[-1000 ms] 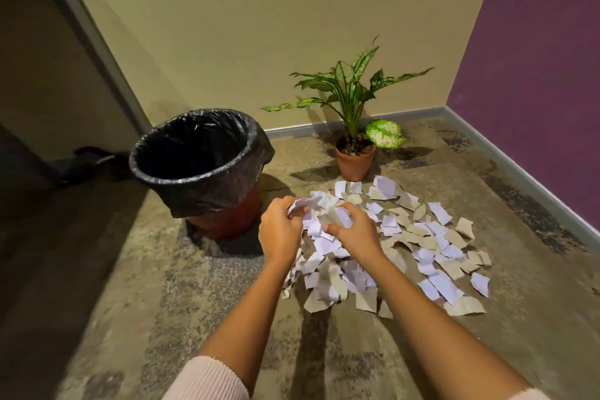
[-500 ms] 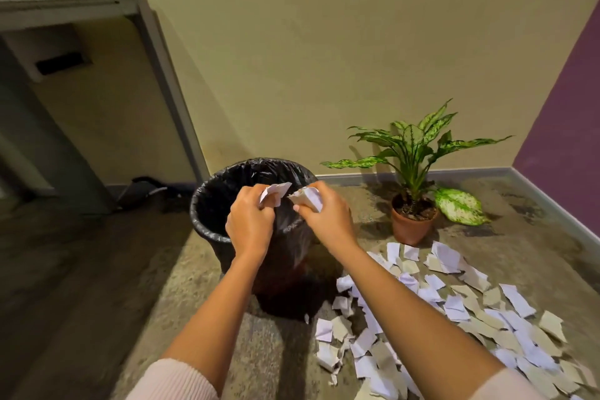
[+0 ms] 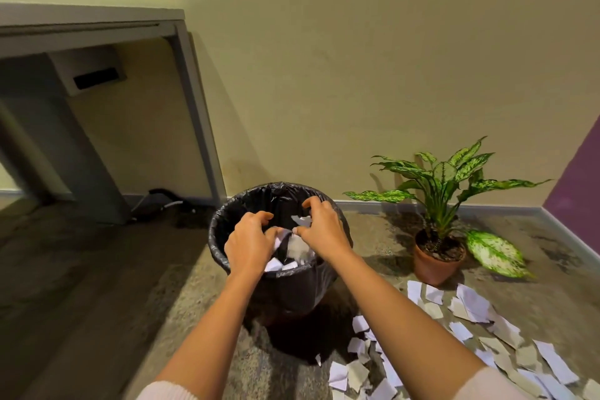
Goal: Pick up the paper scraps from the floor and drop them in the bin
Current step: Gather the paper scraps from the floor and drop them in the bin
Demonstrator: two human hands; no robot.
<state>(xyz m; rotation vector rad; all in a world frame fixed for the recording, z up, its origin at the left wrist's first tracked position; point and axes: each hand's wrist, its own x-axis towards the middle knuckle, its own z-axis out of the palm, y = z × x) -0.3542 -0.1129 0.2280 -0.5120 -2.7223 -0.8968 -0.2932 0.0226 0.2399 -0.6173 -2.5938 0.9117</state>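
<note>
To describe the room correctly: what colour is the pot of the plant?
Terracotta orange-brown; the plant pot shows best in the head view.

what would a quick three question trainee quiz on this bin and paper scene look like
1. True or false: the left hand and the right hand are both over the mouth of the bin.
2. Where do the paper scraps on the floor lie?
A) to the left of the bin
B) to the right of the bin, nearer the person than the potted plant
C) behind the bin, against the wall
3. Fill in: the bin is lined with a ___ plastic bag.

Key: 1 true; 2 B; 3 black.
</note>
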